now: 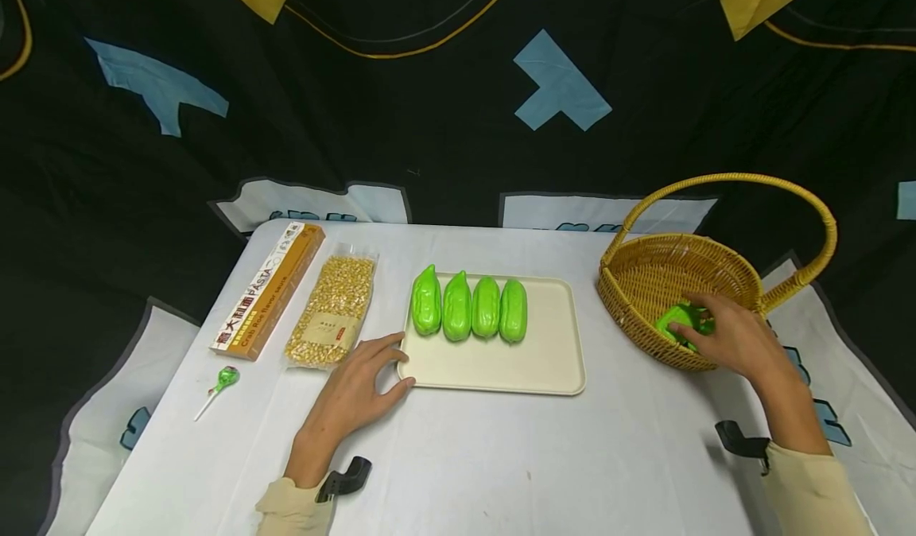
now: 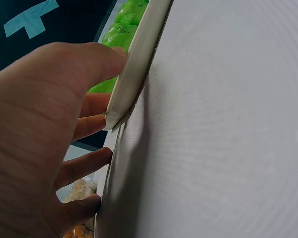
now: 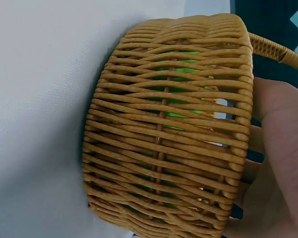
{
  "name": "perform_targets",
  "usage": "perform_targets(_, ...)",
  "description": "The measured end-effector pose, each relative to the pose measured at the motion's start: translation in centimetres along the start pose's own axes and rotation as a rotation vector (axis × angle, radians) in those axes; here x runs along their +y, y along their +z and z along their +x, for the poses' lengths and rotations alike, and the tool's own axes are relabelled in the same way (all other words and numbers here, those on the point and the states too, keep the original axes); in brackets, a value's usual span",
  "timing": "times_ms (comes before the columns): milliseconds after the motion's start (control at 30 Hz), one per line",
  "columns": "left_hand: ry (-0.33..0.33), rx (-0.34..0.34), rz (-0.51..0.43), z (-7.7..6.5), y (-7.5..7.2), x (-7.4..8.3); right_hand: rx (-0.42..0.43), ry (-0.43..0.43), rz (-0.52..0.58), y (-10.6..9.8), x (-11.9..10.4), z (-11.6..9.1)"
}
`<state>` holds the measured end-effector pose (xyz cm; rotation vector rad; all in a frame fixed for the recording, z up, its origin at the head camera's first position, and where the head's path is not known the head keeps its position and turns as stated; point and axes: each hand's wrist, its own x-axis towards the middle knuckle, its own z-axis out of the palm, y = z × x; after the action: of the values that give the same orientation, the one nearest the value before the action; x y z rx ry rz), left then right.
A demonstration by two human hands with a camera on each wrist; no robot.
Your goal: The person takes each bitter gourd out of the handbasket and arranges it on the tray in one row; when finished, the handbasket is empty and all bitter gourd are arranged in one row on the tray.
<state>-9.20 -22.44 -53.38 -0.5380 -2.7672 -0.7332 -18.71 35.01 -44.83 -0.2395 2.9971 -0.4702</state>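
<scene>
Several glossy green elongated vegetables (image 1: 457, 306) with bumpy skin lie side by side on a cream tray (image 1: 494, 365). My left hand (image 1: 358, 385) is at the tray's left end, fingers spread; in the left wrist view its thumb (image 2: 102, 62) rests at the rim. On the right, my right hand (image 1: 737, 337) reaches over the front rim into a wicker basket (image 1: 644, 329), thumb and fingers around a green vegetable (image 1: 675, 318) inside. From the right wrist view, the woven wall (image 3: 164, 134) hides the fingertips, with green showing through the gaps.
Left of the tray lie a bag of corn kernels (image 1: 339, 285), a long pasta box (image 1: 268, 291) and a green-wrapped lollipop (image 1: 227, 377). The basket's tall arched handle (image 1: 744, 177) rises over its opening. A black patterned cloth (image 1: 429, 138) hangs behind the white table (image 1: 487, 456).
</scene>
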Motion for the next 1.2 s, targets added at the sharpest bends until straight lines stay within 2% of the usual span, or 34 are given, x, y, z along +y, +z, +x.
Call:
perform_targets(400, -0.008, -0.01, 0.003, 0.0, 0.1, -0.2, -0.057, 0.021, 0.006, 0.2, 0.2, 0.3)
perform_targets(1200, -0.007, -0.01, 0.006, 0.0, 0.1, -0.2, -0.094, -0.068, 0.074, 1.1, 0.3, 3.0)
